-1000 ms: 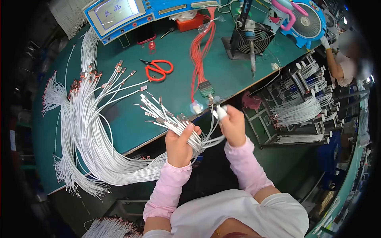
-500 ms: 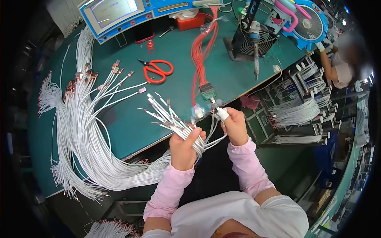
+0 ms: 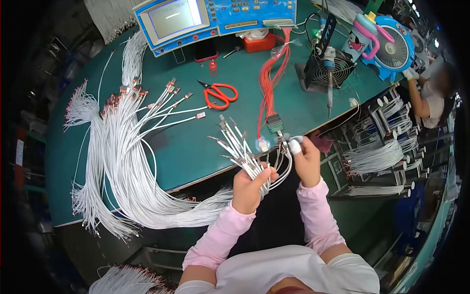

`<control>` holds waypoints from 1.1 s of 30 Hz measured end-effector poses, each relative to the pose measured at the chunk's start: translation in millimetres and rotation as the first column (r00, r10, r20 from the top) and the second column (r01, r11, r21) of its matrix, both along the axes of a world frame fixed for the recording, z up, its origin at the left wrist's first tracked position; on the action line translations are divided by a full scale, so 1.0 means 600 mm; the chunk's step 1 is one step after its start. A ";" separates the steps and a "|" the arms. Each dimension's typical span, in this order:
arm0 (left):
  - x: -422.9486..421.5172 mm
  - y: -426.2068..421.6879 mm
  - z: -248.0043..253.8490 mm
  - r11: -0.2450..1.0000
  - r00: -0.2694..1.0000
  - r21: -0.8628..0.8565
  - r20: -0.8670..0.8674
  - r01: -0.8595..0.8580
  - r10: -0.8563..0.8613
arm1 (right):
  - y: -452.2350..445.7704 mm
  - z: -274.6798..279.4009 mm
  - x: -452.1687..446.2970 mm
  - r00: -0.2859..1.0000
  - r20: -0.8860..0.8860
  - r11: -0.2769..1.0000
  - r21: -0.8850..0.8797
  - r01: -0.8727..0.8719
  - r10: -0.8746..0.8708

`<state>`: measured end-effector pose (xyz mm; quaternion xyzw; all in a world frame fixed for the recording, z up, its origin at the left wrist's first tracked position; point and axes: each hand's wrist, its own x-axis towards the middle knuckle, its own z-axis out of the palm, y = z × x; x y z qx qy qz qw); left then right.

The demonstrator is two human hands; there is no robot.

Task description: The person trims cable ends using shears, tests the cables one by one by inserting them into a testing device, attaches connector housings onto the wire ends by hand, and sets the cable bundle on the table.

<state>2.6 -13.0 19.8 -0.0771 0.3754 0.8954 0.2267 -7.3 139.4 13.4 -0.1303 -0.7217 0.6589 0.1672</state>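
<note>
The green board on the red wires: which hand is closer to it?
Right. The right hand is just below and to the right of the green board; the left hand is farther below, to its left, holding white cables.

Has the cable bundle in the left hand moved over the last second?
Yes, to the right: against the red-handled scissors lying on the green table, the cable bundle now sits further right in the view.
</note>
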 end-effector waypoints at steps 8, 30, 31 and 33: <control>0.011 0.003 -0.002 0.997 0.990 -0.012 -0.117 0.078 -0.079 | -0.030 0.046 0.037 0.925 -0.185 0.828 0.526 -0.194 0.333; 0.001 0.004 -0.005 0.996 0.999 -0.082 0.008 -0.046 0.047 | -0.023 0.004 0.018 0.993 0.108 0.972 -0.235 -0.012 0.039; 0.002 0.007 -0.010 0.996 0.999 -0.081 0.015 -0.037 0.038 | -0.020 -0.003 0.014 0.993 0.109 0.966 -0.260 -0.009 0.039; 0.001 0.016 -0.013 0.995 0.998 -0.079 0.008 -0.055 0.055 | -0.015 -0.012 0.003 0.994 0.098 0.955 -0.294 -0.022 0.053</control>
